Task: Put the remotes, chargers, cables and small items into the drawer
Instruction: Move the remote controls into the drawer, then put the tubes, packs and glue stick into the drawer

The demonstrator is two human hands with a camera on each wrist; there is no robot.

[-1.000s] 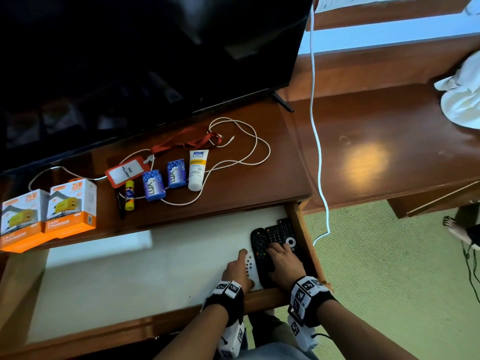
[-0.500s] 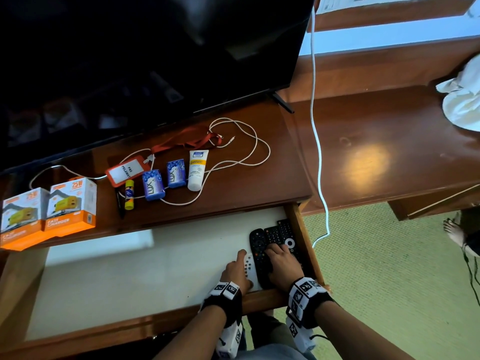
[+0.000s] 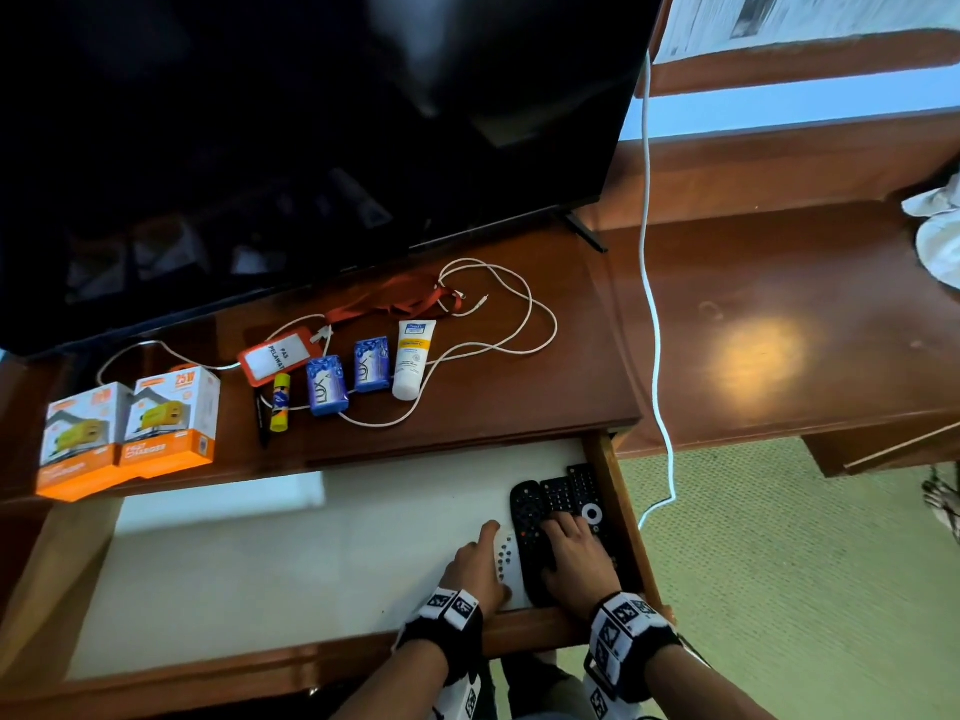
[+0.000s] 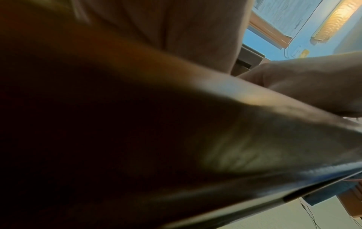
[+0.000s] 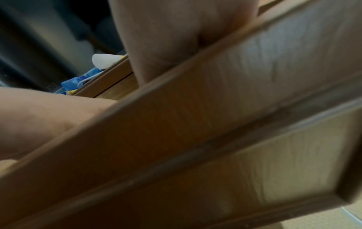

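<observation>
The drawer (image 3: 605,459) stands pulled out, lined in white. At its right end lie a white remote (image 3: 508,561) and three black remotes (image 3: 558,495) side by side. My left hand (image 3: 478,561) rests against the white remote's left edge, one finger stretched forward. My right hand (image 3: 574,545) lies flat over the black remotes, fingers extended. On the desk are two orange charger boxes (image 3: 174,418), a white cable (image 3: 498,324), an orange badge holder (image 3: 272,356) with a red lanyard (image 3: 410,301), a glue stick (image 3: 280,402), two blue soap packets (image 3: 326,385) and a white tube (image 3: 412,358).
A black TV (image 3: 311,122) overhangs the back of the desk. A white cord (image 3: 655,304) hangs down past the drawer's right side to the green floor. White cloth (image 3: 940,236) lies at the far right. The drawer front (image 5: 195,124) fills both wrist views.
</observation>
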